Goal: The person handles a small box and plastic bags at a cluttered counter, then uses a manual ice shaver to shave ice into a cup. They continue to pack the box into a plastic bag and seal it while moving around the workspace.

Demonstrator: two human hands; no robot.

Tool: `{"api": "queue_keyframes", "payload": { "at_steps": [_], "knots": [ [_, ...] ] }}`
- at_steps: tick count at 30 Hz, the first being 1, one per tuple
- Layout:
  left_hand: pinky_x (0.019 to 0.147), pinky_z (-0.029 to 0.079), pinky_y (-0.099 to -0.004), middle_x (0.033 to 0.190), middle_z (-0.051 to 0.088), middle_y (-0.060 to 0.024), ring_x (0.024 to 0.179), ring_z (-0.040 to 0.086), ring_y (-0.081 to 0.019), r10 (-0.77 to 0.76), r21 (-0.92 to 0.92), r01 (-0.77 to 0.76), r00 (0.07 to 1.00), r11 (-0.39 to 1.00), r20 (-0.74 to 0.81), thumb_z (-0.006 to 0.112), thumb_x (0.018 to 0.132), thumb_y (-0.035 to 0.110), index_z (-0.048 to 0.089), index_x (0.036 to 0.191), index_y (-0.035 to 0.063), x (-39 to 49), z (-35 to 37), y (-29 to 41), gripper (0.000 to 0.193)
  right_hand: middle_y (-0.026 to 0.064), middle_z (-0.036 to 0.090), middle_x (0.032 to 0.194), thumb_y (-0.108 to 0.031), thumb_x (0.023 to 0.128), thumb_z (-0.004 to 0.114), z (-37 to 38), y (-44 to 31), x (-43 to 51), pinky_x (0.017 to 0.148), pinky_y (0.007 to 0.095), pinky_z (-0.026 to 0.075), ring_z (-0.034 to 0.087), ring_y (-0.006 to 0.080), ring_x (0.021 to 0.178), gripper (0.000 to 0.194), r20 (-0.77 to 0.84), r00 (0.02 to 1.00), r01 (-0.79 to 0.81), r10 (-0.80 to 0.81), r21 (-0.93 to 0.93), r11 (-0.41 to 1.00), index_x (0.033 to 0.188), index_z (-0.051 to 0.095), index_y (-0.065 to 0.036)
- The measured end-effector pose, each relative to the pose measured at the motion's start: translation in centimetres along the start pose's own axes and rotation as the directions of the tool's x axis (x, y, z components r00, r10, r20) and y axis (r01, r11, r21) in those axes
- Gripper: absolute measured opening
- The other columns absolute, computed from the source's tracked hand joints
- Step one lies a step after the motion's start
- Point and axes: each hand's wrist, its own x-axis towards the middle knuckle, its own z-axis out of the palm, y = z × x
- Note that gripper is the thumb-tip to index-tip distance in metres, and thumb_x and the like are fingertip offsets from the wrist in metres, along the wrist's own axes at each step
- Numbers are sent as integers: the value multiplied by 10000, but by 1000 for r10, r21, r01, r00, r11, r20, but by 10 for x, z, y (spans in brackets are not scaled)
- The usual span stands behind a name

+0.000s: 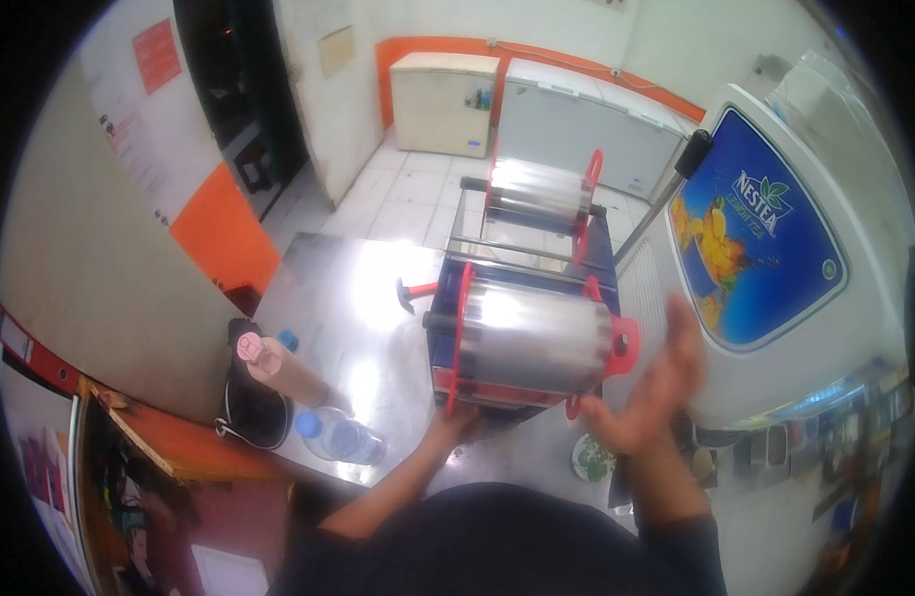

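Note:
A large roll of clear, shiny film (536,331) lies across the near end of what looks like a blue cup sealing machine (444,298). Red plastic holders (626,344) cap both ends of the roll. Below the left holder, my left hand (461,423) is at the machine's near side; its fingers are mostly hidden. My right hand (651,395) is raised beside the right holder, fingers spread, holding nothing. Farther back, a second film roll (539,186) sits between red holders. A lever with a black grip (694,153) rises at the machine's right.
The steel table (323,268) bears a pink-capped bottle (286,369), a clear water bottle (342,437) and a black pouch (252,402) at left. A red-handled tool (407,293) lies left of the machine. A drink dispenser (755,231) stands close at right. Chest freezers (577,123) line the wall.

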Motion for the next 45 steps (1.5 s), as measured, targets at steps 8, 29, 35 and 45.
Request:
{"api": "queue_keyframes", "payload": {
  "at_steps": [8, 29, 35, 45],
  "knots": [
    [730, 539, -292, 964, 718, -52, 792, 652, -132, 256, 367, -269, 963, 890, 86, 661, 1017, 187, 684, 1102, 16, -59, 0, 1, 192, 134, 644, 1346, -346, 720, 934, 11, 16, 27, 1152, 554, 408, 587, 362, 1302, 759, 355, 920, 144, -166, 87, 986, 1341, 545, -150],
    [1129, 388, -492, 1527, 501, -225, 1371, 509, -398, 908, 836, -447, 110, -318, 404, 819, 870, 176, 605, 1441, 67, -149, 108, 224, 619, 226, 588, 1401, -471, 814, 852, -6, 11, 27, 1214, 478, 310, 483, 368, 1426, 819, 446, 865, -298, 228, 91, 950, 1424, 537, -24],
    [1195, 334, -556, 1521, 537, -203, 1453, 458, -406, 740, 706, -495, 170, -507, 651, 812, 844, 188, 631, 1429, 108, -149, 157, 197, 618, 159, 518, 1467, -475, 1047, 578, 18, 66, 65, 1223, 441, 275, 440, 287, 1429, 652, -159, 843, -384, 514, 491, 782, 1477, 472, 4],
    [1193, 287, -461, 1382, 638, -43, 1333, 545, -237, 769, 715, -309, -101, -627, 631, 768, 862, 198, 741, 1228, 191, -107, 153, 172, 367, 132, 620, 1311, -445, 1038, 623, 27, 112, 175, 1033, 367, 452, 599, 211, 1189, 597, -116, 685, -477, 719, 676, 563, 1428, 517, -5]
  ]
}}
